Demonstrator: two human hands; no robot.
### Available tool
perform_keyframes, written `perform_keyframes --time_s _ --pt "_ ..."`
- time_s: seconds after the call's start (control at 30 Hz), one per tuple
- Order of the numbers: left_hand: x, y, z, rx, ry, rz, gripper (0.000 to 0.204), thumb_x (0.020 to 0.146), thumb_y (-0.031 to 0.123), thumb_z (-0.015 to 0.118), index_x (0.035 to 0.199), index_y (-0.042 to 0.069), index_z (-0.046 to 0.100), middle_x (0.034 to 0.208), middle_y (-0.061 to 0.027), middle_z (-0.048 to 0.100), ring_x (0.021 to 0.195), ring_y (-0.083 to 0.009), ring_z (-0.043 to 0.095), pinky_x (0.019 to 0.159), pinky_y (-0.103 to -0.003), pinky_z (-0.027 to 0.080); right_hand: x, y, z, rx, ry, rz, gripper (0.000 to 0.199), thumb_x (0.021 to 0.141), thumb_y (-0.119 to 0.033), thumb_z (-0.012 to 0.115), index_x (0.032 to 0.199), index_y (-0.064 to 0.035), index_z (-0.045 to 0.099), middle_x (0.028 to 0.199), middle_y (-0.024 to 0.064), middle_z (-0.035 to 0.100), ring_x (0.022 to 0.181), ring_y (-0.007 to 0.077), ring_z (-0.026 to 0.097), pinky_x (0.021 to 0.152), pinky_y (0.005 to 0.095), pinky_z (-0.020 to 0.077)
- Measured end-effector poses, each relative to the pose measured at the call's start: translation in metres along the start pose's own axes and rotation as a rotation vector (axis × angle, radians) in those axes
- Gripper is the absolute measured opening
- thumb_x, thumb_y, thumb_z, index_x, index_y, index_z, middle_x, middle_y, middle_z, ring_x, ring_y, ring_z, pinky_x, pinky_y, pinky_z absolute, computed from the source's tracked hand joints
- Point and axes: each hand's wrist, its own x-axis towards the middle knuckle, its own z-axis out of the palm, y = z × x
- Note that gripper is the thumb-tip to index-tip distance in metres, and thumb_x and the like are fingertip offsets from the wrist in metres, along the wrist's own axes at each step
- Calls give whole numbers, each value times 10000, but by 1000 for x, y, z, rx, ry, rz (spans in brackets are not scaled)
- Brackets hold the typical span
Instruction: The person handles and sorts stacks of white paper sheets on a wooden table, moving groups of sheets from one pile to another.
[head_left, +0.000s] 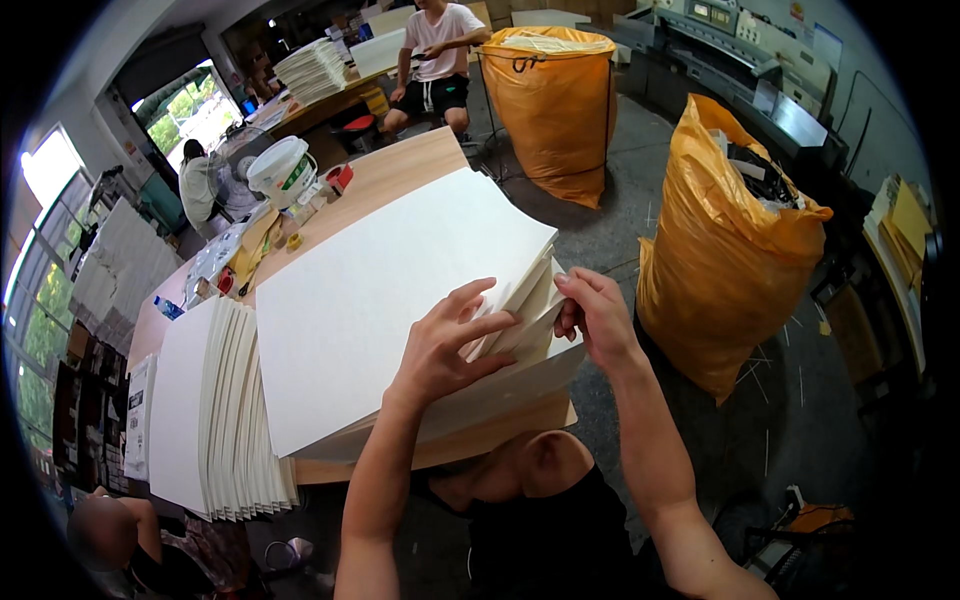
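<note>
- Both forearms rise from the lower edge toward a tall stack of white sheets (380,290) at the near edge of the wooden table (400,165).
- Left hand (445,345) lies spread on the stack's near right corner, fingers wide, pressing lifted sheets.
- Right hand (597,315) pinches that corner's fanned sheet edges between thumb and fingers.
- Beside the stack, toward the table's left edge, lies a fanned pile of white sheets (215,410).
- White bucket (280,170) stands at the far left corner.
- Orange bags (725,250) stand on the floor to the right.
</note>
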Motion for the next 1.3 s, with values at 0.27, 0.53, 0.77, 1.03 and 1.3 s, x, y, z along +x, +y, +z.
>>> perform_keyframes --time_s 0.27,0.53,0.77,1.03,1.3 --pt "-2 5 3 -37 29 -70 405 811 39 737 1176 213 734 1520 -204 464 1133 -391 679 976 -442 582 -2 4 8 -251 102 -136 344 1003 -244 623 708 -97 525 608 0 543 529 115 569 480 250 411" --pt "2 13 -3 33 -20 -37 500 657 110 895 1124 204 745 1484 -166 507 1188 -378 641 981 -451 589 1 3 5 84 19 -10 325 1003 -240 627 721 -100 549 615 6 562 525 114 577 471 235 398" --pt "2 2 0 -3 25 23 488 689 82 867 1149 192 744 1462 -155 537 1147 -356 668 953 -440 599 -3 5 1 81 32 -45 337 1004 -258 630 720 -102 536 609 2 546 521 104 564 467 236 388" --pt "2 -4 4 41 57 78 462 748 31 784 1169 218 742 1506 -200 479 1170 -369 661 948 -427 603 0 3 4 36 42 -49 309 999 -232 627 728 -104 553 613 -6 550 510 95 551 461 240 386" --pt "4 8 1 45 11 11 530 617 105 922 1107 204 747 1481 -142 518 1164 -354 661 965 -427 599 1 8 4 104 28 -30 318 1006 -247 624 738 -97 544 628 -2 562 531 109 568 474 244 403"
